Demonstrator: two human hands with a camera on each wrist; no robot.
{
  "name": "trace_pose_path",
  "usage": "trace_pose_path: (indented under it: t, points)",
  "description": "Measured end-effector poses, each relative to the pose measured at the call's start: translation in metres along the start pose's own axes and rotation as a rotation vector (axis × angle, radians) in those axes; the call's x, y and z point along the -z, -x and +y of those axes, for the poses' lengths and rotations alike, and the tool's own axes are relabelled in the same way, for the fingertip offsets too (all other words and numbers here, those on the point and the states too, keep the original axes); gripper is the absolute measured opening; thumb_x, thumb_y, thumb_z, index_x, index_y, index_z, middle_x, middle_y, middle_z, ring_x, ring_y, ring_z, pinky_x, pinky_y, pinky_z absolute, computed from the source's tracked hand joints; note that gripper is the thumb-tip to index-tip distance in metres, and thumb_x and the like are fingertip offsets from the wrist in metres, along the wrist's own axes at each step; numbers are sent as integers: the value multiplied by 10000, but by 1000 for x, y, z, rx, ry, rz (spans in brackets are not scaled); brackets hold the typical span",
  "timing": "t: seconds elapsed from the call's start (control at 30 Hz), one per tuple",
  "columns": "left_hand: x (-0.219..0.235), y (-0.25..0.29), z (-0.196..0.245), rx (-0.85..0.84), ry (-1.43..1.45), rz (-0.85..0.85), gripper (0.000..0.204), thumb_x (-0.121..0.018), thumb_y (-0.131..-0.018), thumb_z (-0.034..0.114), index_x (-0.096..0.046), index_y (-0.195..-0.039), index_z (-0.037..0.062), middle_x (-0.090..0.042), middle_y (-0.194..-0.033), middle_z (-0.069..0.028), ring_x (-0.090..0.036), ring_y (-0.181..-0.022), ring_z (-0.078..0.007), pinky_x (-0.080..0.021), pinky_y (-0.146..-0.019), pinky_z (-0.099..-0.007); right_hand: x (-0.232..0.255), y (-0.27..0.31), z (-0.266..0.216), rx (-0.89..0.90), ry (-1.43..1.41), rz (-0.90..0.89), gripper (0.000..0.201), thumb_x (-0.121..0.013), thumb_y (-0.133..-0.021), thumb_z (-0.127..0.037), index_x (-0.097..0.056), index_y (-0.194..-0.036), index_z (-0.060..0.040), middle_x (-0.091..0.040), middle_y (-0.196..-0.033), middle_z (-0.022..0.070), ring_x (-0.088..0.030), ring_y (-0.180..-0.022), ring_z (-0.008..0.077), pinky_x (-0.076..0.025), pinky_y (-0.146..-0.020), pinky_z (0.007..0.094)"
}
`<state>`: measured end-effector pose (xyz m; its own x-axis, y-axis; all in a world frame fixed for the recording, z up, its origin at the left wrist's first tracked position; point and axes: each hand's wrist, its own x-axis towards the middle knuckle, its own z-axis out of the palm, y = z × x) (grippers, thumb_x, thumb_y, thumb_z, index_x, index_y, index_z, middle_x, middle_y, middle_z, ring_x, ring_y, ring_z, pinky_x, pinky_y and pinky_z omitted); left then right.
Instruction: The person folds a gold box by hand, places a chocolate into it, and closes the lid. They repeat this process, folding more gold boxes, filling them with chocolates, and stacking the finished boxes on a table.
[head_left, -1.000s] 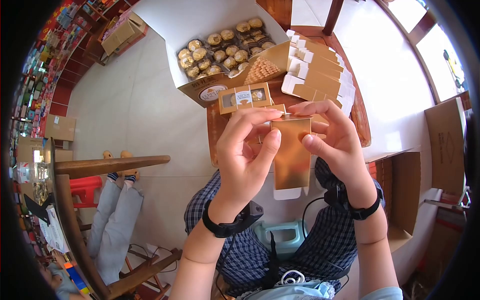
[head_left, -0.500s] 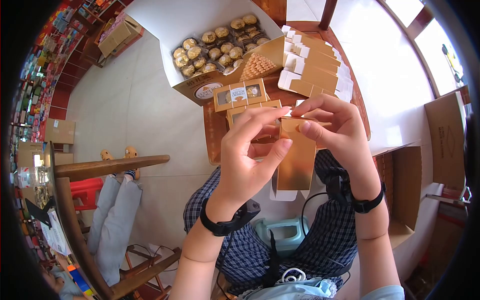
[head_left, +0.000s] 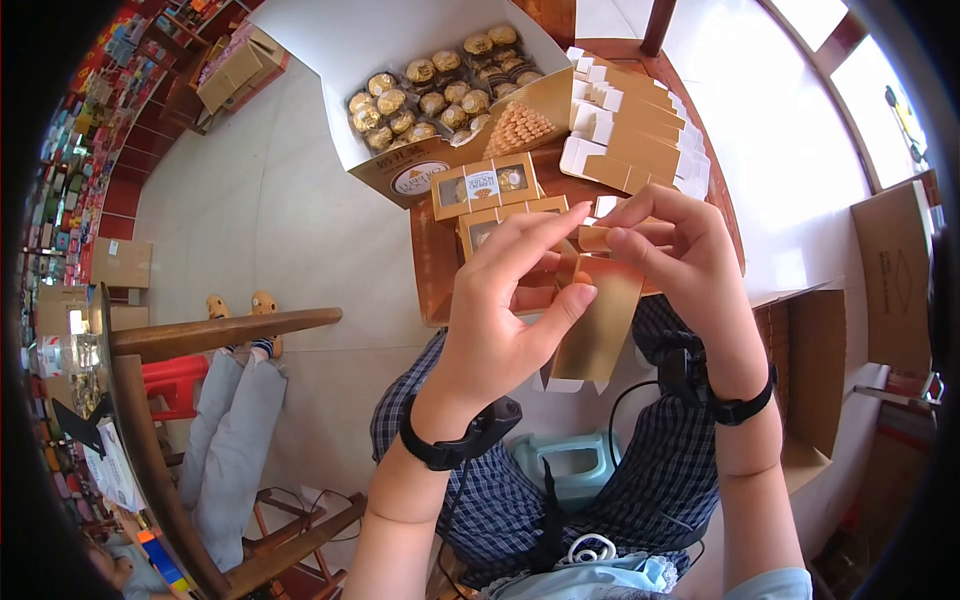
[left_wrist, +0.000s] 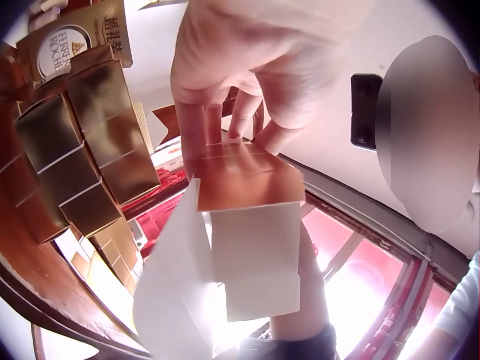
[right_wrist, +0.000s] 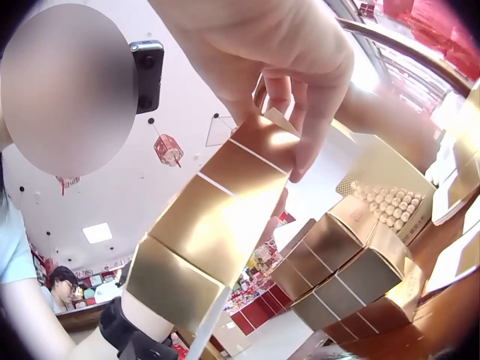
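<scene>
Both hands work at the upper end of a small gold folding box [head_left: 597,325], held over the lap. White flaps hang from its lower end. My left hand [head_left: 500,300] has thumb and fingers at the box's left upper edge. Opposite it, my right hand [head_left: 690,265] pinches a flap between thumb and index finger. In the left wrist view the gold end panel [left_wrist: 251,180] lies under the fingertips, with a white flap [left_wrist: 259,259] spread open toward the camera. The right wrist view has the gold carton [right_wrist: 217,199] tilted, fingers gripping its top.
Windowed gold boxes [head_left: 487,187] are stacked on a wooden stool [head_left: 430,285] beyond the hands. Behind them stands a large open carton [head_left: 385,180] of foil-wrapped chocolates [head_left: 440,85]. Flat gold blanks [head_left: 630,135] overlap at right. A cardboard box [head_left: 815,360] stands on the right.
The gold box has tilted, its upper end moving right. Its upper end now looks opened, with a flap raised between the hands. The left hand has shifted slightly right.
</scene>
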<state>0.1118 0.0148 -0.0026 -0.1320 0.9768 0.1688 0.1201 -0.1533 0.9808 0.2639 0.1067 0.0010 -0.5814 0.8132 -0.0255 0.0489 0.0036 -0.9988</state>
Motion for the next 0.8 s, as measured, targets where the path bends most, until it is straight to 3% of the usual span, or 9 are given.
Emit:
trace_pose_path:
  t: [0.3,0.53,0.6,0.67,0.8]
  points:
    - [2,0,2,-5,10,-29,364,-629,-819,73,-539,-1168,26,-508,-1131,-63,-535,-891,-118,-509,-717,-201,13,-5,-7,-55,-123,-198,72,-614,-813,-57,-593,-800,12,-607,-826,8,-580,-779,79,-470,-677,212]
    - [7,-1,0,-22,41,-1,295,-623,-823,71,-570,-1107,16,-522,-1112,-64,-540,-903,-103,-484,-728,-200,9,-3,-13,-88,-51,-172,93,-636,-801,-71,-626,-833,15,-612,-862,22,-585,-800,96,-471,-687,215]
    - [10,0,1,-28,51,9,280,-623,-822,74,-575,-1091,11,-527,-1108,-66,-544,-921,-103,-478,-736,-204,11,-2,-12,31,-96,-221,128,-649,-795,-87,-650,-878,11,-613,-900,50,-590,-838,123,-484,-701,230]
    - [13,0,2,-15,158,-21,259,-628,-821,81,-586,-1065,5,-536,-1104,-76,-550,-962,-121,-476,-754,-220,15,0,-14,-8,-110,-251,177,-678,-779,-109,-663,-908,10,-613,-947,84,-591,-874,153,-498,-721,255]
    - [15,2,1,-2,231,-36,230,-623,-830,85,-598,-1044,4,-539,-1113,-92,-570,-954,-151,-470,-778,-238,15,0,-16,118,-40,-286,264,-726,-726,-145,-665,-915,28,-618,-961,117,-592,-870,176,-500,-711,270]
